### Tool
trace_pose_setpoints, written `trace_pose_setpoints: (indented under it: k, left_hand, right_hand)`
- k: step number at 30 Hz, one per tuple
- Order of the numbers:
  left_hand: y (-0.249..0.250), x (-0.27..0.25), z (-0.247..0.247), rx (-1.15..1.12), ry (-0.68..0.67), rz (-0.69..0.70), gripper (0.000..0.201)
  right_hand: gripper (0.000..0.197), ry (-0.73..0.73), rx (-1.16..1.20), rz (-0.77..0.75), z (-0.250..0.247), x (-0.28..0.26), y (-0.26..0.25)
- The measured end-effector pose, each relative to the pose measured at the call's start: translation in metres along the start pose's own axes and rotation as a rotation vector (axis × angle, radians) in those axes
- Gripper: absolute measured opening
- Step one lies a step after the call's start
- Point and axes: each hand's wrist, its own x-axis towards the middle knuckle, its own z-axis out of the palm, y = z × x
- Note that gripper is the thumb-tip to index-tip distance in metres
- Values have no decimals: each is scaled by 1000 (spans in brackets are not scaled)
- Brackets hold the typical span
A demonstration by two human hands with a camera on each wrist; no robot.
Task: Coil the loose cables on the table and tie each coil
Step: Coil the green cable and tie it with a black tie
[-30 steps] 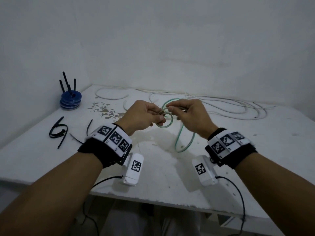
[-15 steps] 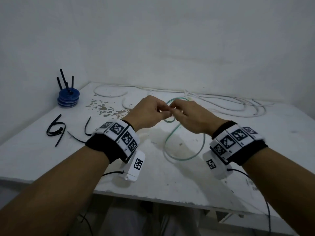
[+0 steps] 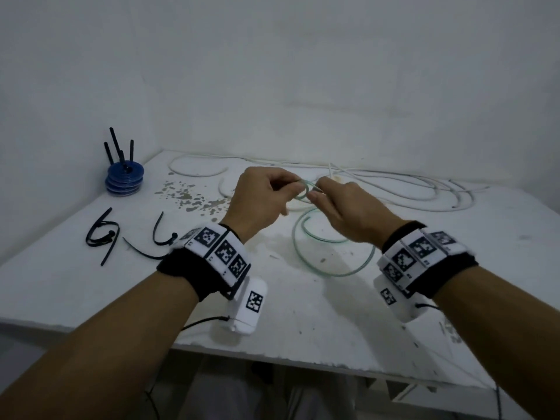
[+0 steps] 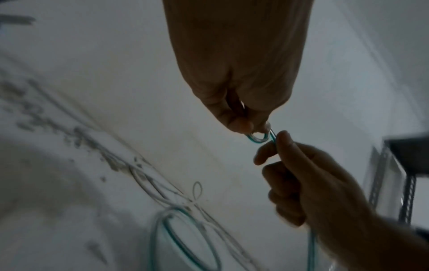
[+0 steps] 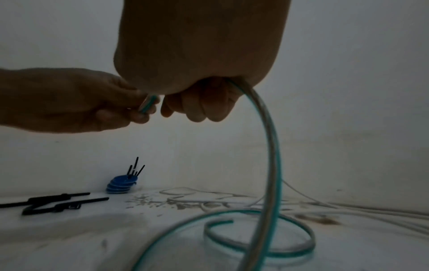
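A thin clear-green cable [image 3: 333,269] lies in a loose loop on the white table [image 3: 303,334], and its upper part rises to my hands. My left hand [image 3: 266,197] pinches a small loop of the green cable [image 4: 256,138] between thumb and fingertips. My right hand [image 3: 336,204] grips the same green cable [image 5: 270,146] just right of that loop, with the cable running down out of its fist. The two hands nearly touch, above the table's middle. Long white cables [image 3: 424,192] lie tangled along the back of the table.
Black ties [image 3: 101,234] lie on the table's left side. A stack of blue discs with black pegs [image 3: 124,177] stands in the back left corner. Paint chips [image 3: 194,198] speckle the surface behind my left hand. White walls close in at the back and left.
The small loop between my hands has tightened. The hanging part of the green cable has spread into a wider loop on the table, and both hands have moved slightly away from me.
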Motion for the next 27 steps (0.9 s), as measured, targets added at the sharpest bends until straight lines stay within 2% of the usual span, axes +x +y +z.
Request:
trace_pose_setpoints:
  k: [4,7,9,13,15,17,20,21,22,24,25,27]
  left_hand:
    - [8,-3,15,-529,18,-163,11]
    - [8,-4,15,-702,-22,-225,14]
    - [4,0,1,-630,-104,-245,19]
    - [10,7,-36,-82,-313,-155,17]
    - [16,10,-42,92,-341,-101,14]
    - [18,13,-41,-12,-287,-94,13]
    - [17,10,-24,-447,-163,-143,13]
    - [16,7,-16,-547,-128,-167,12]
    - [15,4,-9,-622,-95,-195,11]
    - [11,0,-3,-702,-73,-246,10]
    - [9,0,-6,-681,-101,-257,10]
    - [9,0,-20,-483,-206,-224,10]
  right_hand:
    - [28,224,282,129,25,-4,-25]
    - [25,371,401,191,37,2,-40]
    - [26,335,321,145,30,7,-37]
    - [30,-5,-11,-22,2,15,-21]
    - [31,-81,-36,-31,-5,21,-20]
    - [31,42,113,-14,-4,23,-24]
    - [30,431,592,91,13,24,-39]
    - [31,503,735,124,20,25,-44]
    - [33,539,821,150,26,26,-48]
    - [33,541,834,164,32,25,-51]
    - [32,516,779,146,31,24,-48]
    - [32,400,585,91,23,20,-38]
